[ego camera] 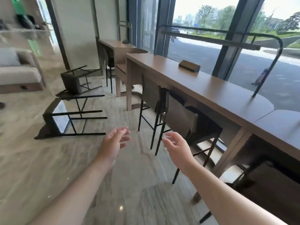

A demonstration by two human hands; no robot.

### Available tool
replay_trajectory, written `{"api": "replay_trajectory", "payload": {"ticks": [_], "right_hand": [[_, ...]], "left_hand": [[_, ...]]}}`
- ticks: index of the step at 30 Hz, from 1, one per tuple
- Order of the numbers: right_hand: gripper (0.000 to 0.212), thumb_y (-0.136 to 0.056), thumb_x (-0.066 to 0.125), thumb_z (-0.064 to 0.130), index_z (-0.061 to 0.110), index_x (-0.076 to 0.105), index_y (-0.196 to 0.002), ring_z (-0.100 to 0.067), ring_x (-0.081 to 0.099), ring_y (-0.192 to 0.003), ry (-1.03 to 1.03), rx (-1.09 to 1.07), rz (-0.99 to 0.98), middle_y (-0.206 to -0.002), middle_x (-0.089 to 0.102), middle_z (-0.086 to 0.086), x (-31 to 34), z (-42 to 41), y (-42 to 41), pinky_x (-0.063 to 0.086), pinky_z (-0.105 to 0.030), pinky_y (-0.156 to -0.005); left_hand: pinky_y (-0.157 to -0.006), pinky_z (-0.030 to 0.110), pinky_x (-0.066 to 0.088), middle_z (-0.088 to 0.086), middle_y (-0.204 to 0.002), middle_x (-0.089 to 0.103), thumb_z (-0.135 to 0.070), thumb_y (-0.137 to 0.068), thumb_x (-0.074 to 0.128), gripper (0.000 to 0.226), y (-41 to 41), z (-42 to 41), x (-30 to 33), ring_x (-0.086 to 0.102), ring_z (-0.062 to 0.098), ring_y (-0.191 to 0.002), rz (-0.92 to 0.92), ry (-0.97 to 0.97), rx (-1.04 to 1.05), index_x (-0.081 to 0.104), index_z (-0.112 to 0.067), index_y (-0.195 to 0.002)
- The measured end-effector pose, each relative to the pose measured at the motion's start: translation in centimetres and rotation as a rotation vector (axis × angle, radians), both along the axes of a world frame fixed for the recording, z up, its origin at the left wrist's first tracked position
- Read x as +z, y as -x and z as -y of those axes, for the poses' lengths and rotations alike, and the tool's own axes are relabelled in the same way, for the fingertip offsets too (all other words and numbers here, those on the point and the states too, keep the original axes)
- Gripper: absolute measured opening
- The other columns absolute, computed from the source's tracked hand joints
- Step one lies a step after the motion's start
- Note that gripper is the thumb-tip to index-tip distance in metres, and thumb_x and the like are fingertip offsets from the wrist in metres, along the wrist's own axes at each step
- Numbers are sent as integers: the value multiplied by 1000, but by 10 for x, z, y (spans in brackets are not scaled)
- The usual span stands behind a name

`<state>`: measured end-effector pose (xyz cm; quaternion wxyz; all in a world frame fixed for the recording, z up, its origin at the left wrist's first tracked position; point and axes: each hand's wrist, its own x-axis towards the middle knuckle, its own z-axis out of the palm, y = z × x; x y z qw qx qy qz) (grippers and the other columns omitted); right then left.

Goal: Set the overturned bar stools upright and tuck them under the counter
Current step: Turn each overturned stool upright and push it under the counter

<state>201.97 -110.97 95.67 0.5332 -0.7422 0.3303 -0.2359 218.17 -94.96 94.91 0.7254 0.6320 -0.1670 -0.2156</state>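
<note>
Two dark bar stools lie overturned on the pale floor at the left: a nearer one (pixel 60 118) with its black legs pointing right, and a farther one (pixel 72 82) behind it. Two upright stools stand against the long wooden counter (pixel 203 88): a near one (pixel 183 120) and another (pixel 151 96) beyond it. My left hand (pixel 114 142) and my right hand (pixel 176 147) reach forward in mid-air, fingers relaxed, holding nothing. The right hand is just short of the near upright stool's back.
A small wooden box (pixel 189 66) sits on the counter. A second, shorter counter (pixel 116 45) stands farther back with a stool (pixel 109 62) under it. Another dark stool (pixel 274 181) is at the lower right. A sofa (pixel 17 73) is at the left. Windows line the right.
</note>
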Motion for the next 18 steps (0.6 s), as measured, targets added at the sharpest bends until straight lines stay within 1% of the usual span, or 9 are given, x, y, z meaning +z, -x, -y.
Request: {"api": "replay_trajectory", "payload": {"ticks": [2, 3, 5, 7, 10, 12, 14, 16, 18], "right_hand": [[22, -94, 61, 27, 24, 61, -116, -13, 64, -81, -1, 58, 20, -105, 66, 0, 8, -16, -38, 52, -23, -68], [22, -94, 61, 27, 26, 61, -116, -13, 65, -82, -1, 87, 27, -106, 66, 1, 11, -23, -55, 53, -24, -69], [19, -93, 61, 29, 32, 61, -112, -17, 67, -88, -8, 148, 40, -107, 66, 4, 16, -38, -89, 56, -31, -73], [17, -92, 61, 31, 39, 60, -107, -16, 67, -89, 5, 203, 48, -105, 67, 7, 17, -51, -121, 57, -35, -77], [19, -90, 62, 31, 36, 60, -108, -13, 67, -90, -27, 288, 46, -103, 68, 6, 9, -70, -170, 56, -34, -81], [21, -88, 62, 32, 36, 61, -108, -14, 68, -89, -66, 343, 42, -102, 68, 6, -3, -83, -202, 56, -35, -80], [23, -87, 62, 33, 36, 62, -110, -12, 68, -87, -98, 397, 34, -101, 68, 7, -16, -94, -235, 56, -32, -77], [23, -87, 62, 32, 35, 62, -110, -10, 68, -83, -128, 447, 26, -100, 68, 6, -31, -101, -270, 56, -29, -72], [24, -87, 62, 32, 34, 62, -111, -10, 68, -82, -159, 482, 17, -98, 69, 5, -43, -105, -310, 57, -31, -75]], "left_hand": [[-70, 29, 46, 2, -98, 73, -16, -99, 52, 17, -27, -30, 2, 68, 12, -79, -10, 14, 62, 68, -19, -100], [-70, 29, 46, 3, -98, 73, -16, -99, 52, 17, -40, -45, 2, 69, 13, -80, -12, 27, 90, 69, -19, -101], [-71, 30, 48, 2, -98, 74, -17, -99, 53, 17, -64, -74, 4, 69, 13, -82, -15, 41, 152, 69, -20, -101], [-72, 30, 49, 1, -98, 75, -19, -98, 54, 16, -84, -101, 5, 69, 14, -84, -26, 54, 212, 71, -19, -102], [-72, 31, 50, 4, -101, 75, -20, -98, 55, 17, -112, -134, 1, 70, 16, -87, -27, 53, 295, 71, -18, -104], [-70, 30, 49, 4, -100, 75, -20, -98, 55, 16, -132, -150, -3, 69, 15, -86, -32, 41, 346, 70, -19, -102], [-66, 27, 50, 3, -98, 74, -18, -98, 54, 16, -152, -163, -9, 69, 14, -82, -47, 31, 401, 70, -18, -101], [-66, 26, 50, 4, -98, 74, -16, -99, 53, 16, -175, -171, -17, 69, 14, -82, -59, 10, 438, 69, -16, -102], [-67, 28, 50, 3, -98, 74, -17, -98, 54, 16, -203, -176, -24, 69, 15, -83, -69, -13, 470, 69, -17, -103]]}}
